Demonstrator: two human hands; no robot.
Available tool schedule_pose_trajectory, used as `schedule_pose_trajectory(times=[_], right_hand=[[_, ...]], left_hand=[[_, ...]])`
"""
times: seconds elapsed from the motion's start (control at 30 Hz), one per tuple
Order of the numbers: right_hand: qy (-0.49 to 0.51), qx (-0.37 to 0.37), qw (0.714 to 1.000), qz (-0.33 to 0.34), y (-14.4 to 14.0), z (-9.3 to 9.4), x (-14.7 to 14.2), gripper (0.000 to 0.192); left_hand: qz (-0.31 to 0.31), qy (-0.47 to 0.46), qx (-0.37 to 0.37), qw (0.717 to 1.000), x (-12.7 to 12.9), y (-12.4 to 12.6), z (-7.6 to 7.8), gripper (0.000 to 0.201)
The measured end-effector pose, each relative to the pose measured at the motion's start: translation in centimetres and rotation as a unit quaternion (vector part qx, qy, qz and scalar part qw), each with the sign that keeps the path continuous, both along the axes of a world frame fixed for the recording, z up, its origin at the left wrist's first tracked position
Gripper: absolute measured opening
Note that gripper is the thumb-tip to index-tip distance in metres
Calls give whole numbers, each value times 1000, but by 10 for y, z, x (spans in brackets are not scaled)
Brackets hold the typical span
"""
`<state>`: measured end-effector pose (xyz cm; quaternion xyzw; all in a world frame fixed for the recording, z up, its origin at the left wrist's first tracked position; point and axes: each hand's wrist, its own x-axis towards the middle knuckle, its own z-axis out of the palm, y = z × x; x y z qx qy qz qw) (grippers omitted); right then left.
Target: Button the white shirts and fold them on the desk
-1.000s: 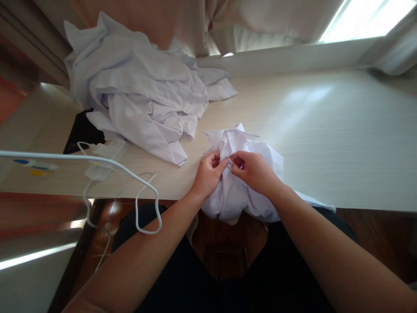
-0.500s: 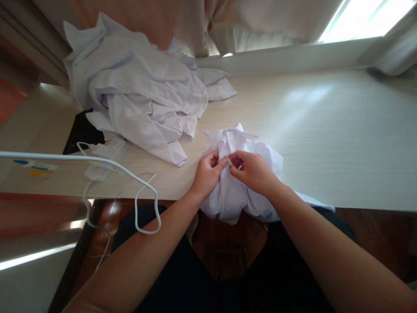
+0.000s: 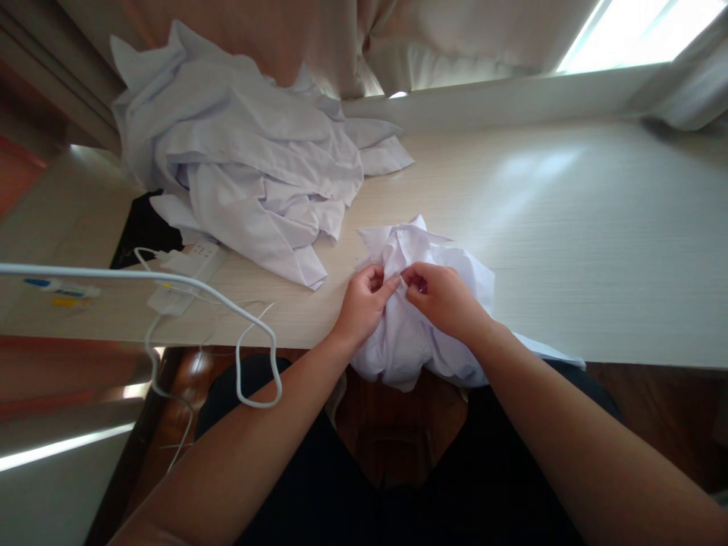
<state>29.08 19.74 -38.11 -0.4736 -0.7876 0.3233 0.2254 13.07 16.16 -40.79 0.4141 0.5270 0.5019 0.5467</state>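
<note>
A crumpled white shirt (image 3: 406,337) lies at the near edge of the pale wooden table (image 3: 569,227) and hangs over it toward my lap. My left hand (image 3: 362,303) pinches a fold of its front. My right hand (image 3: 442,297) pinches the cloth right beside it, fingertips almost touching those of the left. What sits between the fingertips is too small to tell.
A heap of white garments (image 3: 244,167) lies at the back left of the table. A white power strip (image 3: 190,265) with white cables (image 3: 250,334) sits at the left edge, one cable looping off the table. Curtains (image 3: 369,38) and a bright window (image 3: 631,34) are behind.
My fingertips have shifted slightly on the fold of the shirt. The shirt's upper folds have moved a little. Nothing else has changed.
</note>
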Motion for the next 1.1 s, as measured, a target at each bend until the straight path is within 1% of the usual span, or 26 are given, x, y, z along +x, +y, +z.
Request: schedule_pose_trajectory(times=[0.13, 0.23, 0.4, 0.63, 0.87, 1.1], right_hand=[[5, 1, 1000, 3, 0, 0, 0, 15], [15, 3, 1000, 14, -2, 1, 0, 12], [13, -1, 1000, 15, -2, 1, -1, 9], [13, -4, 1000, 13, -2, 1, -1, 8], [4, -1, 1000, 2, 1, -2, 0, 14], [16, 1, 1000, 15, -3, 2, -1, 9]], left_hand=[[3, -5, -6, 1000, 0, 0, 0, 32], [9, -15, -5, 1000, 0, 0, -1, 30], [11, -21, -12, 1000, 0, 1, -1, 30], [3, -17, -1, 1000, 0, 1, -2, 30], [2, -12, -4, 1000, 1, 0, 0, 30], [8, -23, -9, 1000, 1, 1, 1, 30]])
